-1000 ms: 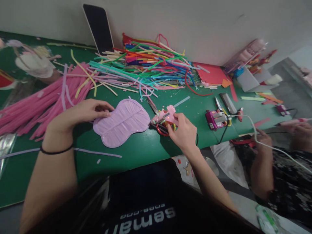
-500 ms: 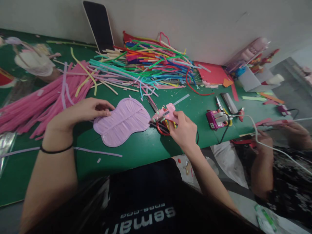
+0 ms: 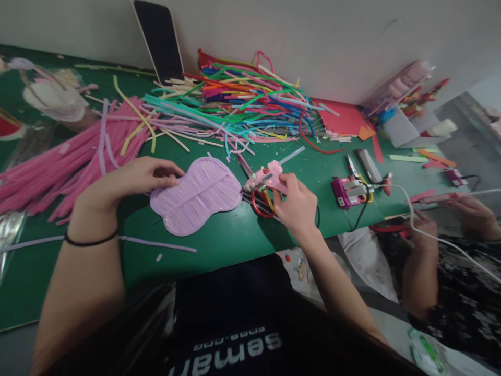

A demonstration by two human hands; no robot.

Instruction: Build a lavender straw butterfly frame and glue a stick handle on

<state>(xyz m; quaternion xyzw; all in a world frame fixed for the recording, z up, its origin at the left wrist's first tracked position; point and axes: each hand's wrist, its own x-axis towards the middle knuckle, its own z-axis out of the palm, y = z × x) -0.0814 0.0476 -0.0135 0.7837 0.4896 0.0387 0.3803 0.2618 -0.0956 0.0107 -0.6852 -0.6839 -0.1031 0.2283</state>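
Right grip [image 3: 296, 209] clamped on glue gun [image 3: 271, 180]; left grip [image 3: 143, 175] pinching ribbed, lobed lilac panel [image 3: 195, 196].

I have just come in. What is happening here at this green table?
The person's right hand holds a pink glue gun, its tip at the right end of a purple piece on the green table; whether it touches is unclear. The left hand rests at the piece's left edge. Red-handled scissors lie under the gun, and colourful pipe cleaners are piled behind.
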